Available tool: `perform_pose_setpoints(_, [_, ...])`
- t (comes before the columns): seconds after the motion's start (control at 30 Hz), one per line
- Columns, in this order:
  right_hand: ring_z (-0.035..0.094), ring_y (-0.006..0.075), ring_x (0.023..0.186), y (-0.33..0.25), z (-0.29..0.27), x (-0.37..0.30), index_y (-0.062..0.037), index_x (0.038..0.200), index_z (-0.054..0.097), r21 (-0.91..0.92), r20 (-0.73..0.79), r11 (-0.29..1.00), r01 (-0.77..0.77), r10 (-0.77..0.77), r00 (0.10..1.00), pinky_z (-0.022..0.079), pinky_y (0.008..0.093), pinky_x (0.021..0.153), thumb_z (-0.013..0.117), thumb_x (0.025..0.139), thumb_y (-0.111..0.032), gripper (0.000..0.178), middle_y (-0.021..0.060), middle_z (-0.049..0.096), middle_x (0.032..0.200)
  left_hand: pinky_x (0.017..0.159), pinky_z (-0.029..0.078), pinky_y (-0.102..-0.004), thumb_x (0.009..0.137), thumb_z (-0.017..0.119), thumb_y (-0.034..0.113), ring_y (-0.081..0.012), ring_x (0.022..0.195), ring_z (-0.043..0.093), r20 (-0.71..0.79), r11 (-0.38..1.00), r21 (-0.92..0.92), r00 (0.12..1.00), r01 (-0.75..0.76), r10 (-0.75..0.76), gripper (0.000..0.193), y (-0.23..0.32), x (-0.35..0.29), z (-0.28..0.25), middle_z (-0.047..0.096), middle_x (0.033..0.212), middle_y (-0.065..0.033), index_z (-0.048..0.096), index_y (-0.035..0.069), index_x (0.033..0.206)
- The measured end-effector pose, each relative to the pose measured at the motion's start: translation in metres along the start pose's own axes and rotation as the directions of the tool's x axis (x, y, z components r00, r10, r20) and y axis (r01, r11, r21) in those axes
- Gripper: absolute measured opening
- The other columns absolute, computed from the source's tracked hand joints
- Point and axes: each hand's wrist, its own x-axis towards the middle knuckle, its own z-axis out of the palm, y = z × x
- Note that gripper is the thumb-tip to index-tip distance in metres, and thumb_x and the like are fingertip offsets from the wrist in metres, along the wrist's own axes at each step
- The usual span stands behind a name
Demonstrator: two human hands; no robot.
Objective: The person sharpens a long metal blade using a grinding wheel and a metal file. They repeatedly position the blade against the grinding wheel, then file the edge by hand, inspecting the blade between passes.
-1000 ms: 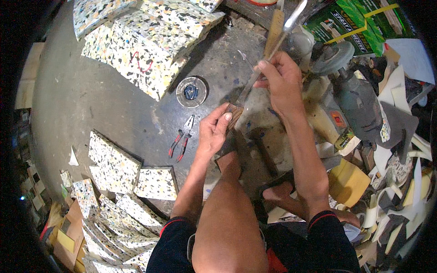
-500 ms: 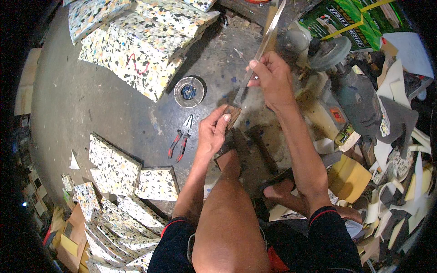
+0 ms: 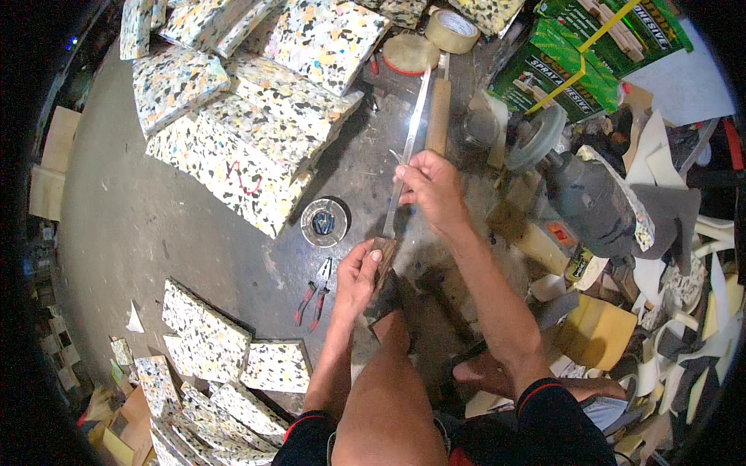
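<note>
A long knife slants away from me, its thin shiny blade [image 3: 420,109] pointing to the far side. My left hand [image 3: 356,279] is closed round the brown wooden handle [image 3: 384,255], thumb on top. Farther up, my right hand [image 3: 437,193] pinches the blade between thumb and fingers. A small pale sliver sticks out beside the right fingertips; I cannot make out what it is. Left of the knife, pliers [image 3: 315,297] with red and black grips lie on the floor, near a round dish [image 3: 324,223] holding small blue pieces.
Speckled foam blocks [image 3: 233,167] are stacked at the far left, with more foam sheets [image 3: 206,330] at the near left. A tape roll [image 3: 452,31] and a wooden shaft [image 3: 438,116] lie ahead. Rightward stand a bench grinder [image 3: 594,190], green boxes [image 3: 544,70] and heaped offcuts [image 3: 676,311].
The view has shifted, bringing more of the far side into the picture. The knife now stands steeper in it. Both hands keep their hold on the handle and blade.
</note>
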Motion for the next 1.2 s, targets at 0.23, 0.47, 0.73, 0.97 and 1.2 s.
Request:
perform_pose_setpoints(0.23, [0.063, 0.0126, 0.071, -0.001, 0.006, 0.008, -0.0048, 0.091, 0.058, 0.002, 0.030, 1.000, -0.008, 0.008, 1.000, 0.056, 0.0284, 0.060, 0.066, 0.092, -0.012, 0.011, 0.0061, 0.066, 0.084, 0.068, 0.050, -0.0260, 0.103, 0.053, 0.024, -0.0101, 0.073, 0.061, -0.019, 0.994, -0.086, 0.997, 0.070, -0.072, 0.030, 0.009, -0.004, 0.006, 0.068, 0.092, -0.0025, 0.063, 0.002, 0.122])
perform_pose_setpoints(0.47, [0.062, 0.0114, 0.061, -0.015, 0.007, 0.004, -0.0013, 0.087, 0.058, -0.049, -0.016, 0.998, 0.040, -0.040, 0.999, 0.053, 0.0271, 0.051, 0.067, 0.090, -0.012, 0.014, 0.0078, 0.068, 0.079, 0.067, 0.050, -0.0263, 0.097, 0.064, 0.019, -0.0094, 0.075, 0.060, -0.044, 0.990, -0.017, 0.989, -0.139, 0.138, 0.033, 0.012, 0.000, 0.012, 0.066, 0.092, -0.0018, 0.060, 0.000, 0.124])
perform_pose_setpoints(0.73, [0.064, 0.0108, 0.070, -0.055, 0.023, -0.039, -0.0031, 0.087, 0.056, -0.190, 0.085, 0.960, 0.205, -0.191, 0.978, 0.058, 0.0273, 0.060, 0.065, 0.092, -0.010, 0.012, 0.0081, 0.067, 0.083, 0.082, 0.053, -0.0300, 0.080, 0.082, 0.010, -0.0156, 0.094, 0.065, -0.203, 0.971, 0.159, 0.957, -0.178, 0.209, 0.051, -0.001, -0.008, 0.011, 0.070, 0.105, -0.0116, 0.061, -0.001, 0.125])
perform_pose_setpoints(0.97, [0.063, 0.0130, 0.055, -0.040, 0.024, -0.041, -0.0017, 0.084, 0.052, -0.183, 0.003, 0.958, 0.220, -0.223, 0.975, 0.048, 0.0302, 0.050, 0.066, 0.090, -0.012, 0.018, 0.0063, 0.059, 0.063, 0.082, 0.053, -0.0306, 0.082, 0.079, 0.010, -0.0174, 0.091, 0.067, -0.218, 0.959, 0.179, 0.942, -0.219, 0.256, 0.048, -0.002, -0.013, 0.015, 0.071, 0.105, -0.0136, 0.061, -0.002, 0.125])
perform_pose_setpoints(1.2, [0.064, 0.0142, 0.059, -0.033, 0.021, -0.032, -0.0013, 0.083, 0.054, -0.284, 0.031, 0.907, 0.311, -0.315, 0.948, 0.050, 0.0290, 0.053, 0.066, 0.090, -0.011, 0.017, 0.0087, 0.063, 0.066, 0.082, 0.055, -0.0350, 0.079, 0.079, 0.013, -0.0266, 0.094, 0.072, -0.057, 0.817, 0.458, 0.905, -0.351, 0.421, 0.051, 0.004, -0.011, 0.018, 0.071, 0.103, -0.0194, 0.061, -0.002, 0.125])
